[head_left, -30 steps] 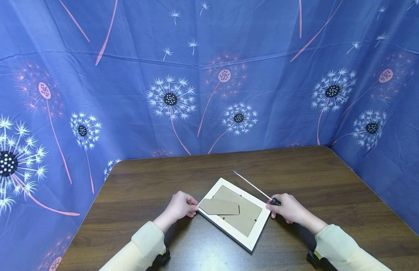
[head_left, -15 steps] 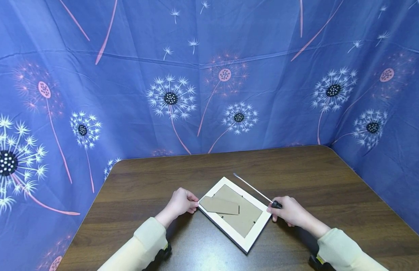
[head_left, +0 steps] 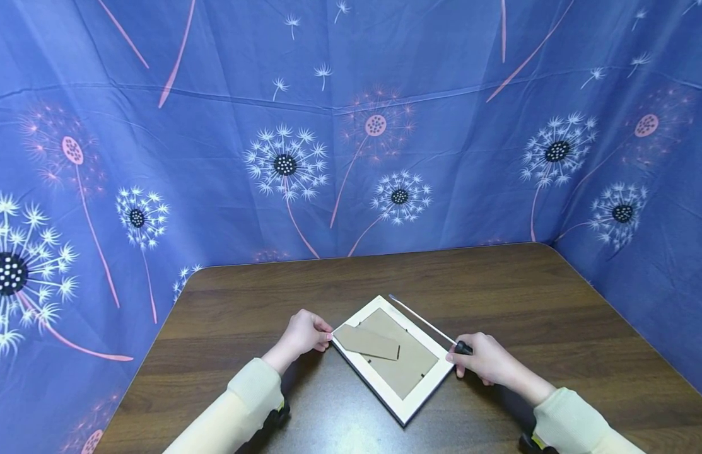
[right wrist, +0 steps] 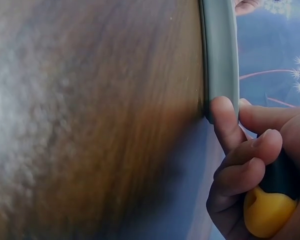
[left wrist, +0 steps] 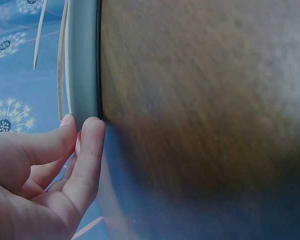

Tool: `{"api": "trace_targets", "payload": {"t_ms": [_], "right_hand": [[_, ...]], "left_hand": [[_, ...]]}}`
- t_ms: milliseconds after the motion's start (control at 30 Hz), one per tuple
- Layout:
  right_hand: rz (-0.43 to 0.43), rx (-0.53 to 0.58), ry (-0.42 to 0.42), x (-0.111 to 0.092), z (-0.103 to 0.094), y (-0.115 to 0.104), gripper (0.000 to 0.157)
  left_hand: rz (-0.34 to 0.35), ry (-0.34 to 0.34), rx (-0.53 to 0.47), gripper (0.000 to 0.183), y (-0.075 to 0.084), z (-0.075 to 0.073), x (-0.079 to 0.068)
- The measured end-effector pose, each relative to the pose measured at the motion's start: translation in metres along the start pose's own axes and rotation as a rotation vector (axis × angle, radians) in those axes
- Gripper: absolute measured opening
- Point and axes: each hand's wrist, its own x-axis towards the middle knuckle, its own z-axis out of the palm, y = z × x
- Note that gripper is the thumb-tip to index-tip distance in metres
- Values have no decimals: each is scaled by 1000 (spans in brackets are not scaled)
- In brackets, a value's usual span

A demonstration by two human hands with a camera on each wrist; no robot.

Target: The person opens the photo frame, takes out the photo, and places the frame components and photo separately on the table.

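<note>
A picture frame (head_left: 427,386) lies back side up on the table, turned diagonally. Its white border surrounds a beige backing board (head_left: 415,359), and a beige stand flap (head_left: 369,342) slants across it. My left hand (head_left: 303,333) pinches the left corner between thumb and fingers. In the left wrist view those fingertips grip the frame's grey-looking side (left wrist: 84,60). At the opposite corner, my right hand (head_left: 482,359) pinches the frame with thumb and index finger. Its other fingers curl round a screwdriver (head_left: 424,320), whose black and yellow handle (right wrist: 270,212) shows in the right wrist view.
The brown wooden table (head_left: 260,290) extends around the frame on all sides. Behind it and along both sides hangs a blue cloth (head_left: 214,157) printed with dandelions. The screwdriver's shaft points away to the back left, beside the frame's far edge.
The frame has turned slightly clockwise as seen from the head. My left hand has shifted a little away from me and my right hand a little toward me, both keeping hold.
</note>
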Motion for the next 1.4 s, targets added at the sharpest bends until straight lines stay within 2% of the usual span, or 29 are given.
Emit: {"api": "trace_targets", "payload": {"t_ms": [533, 900, 1233, 1400], "right_hand": [[-10, 9, -27, -7, 5, -2, 19], [-38, 11, -37, -13, 7, -3, 19], [-49, 19, -48, -15, 9, -5, 21], [-44, 30, -67, -17, 10, -6, 21]], "left_hand": [[-15, 5, 16, 7, 2, -1, 11], [-26, 17, -17, 5, 4, 0, 17], [-39, 26, -5, 6, 7, 0, 23], [-25, 25, -24, 6, 6, 0, 25]]}}
